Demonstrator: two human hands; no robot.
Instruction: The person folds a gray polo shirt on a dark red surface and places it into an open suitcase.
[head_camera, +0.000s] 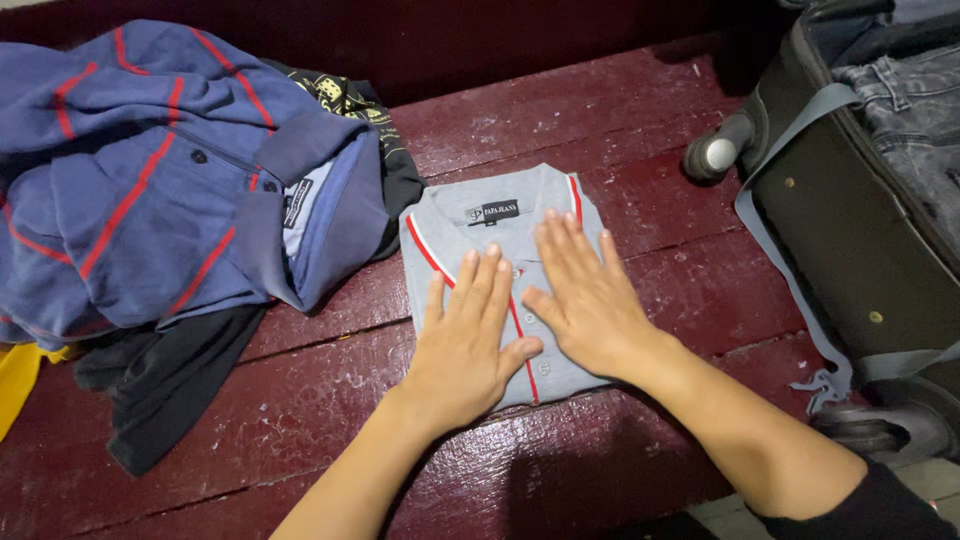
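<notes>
A grey polo shirt (500, 215) with red and white collar trim lies folded into a neat rectangle on a dark red wooden surface (620, 130). My left hand (468, 340) lies flat on the shirt's lower left part, fingers spread. My right hand (585, 295) presses flat on its right half, fingers pointing away from me. Both palms rest on the fabric and grip nothing. The shirt's button placket shows between the two hands.
A pile of clothes sits at the left: a blue polo with red stripes (150, 170) on top, black garments (160, 390) under it, a yellow piece (18, 385) at the edge. An open black suitcase (860, 220) holding grey jeans (915, 110) stands at the right.
</notes>
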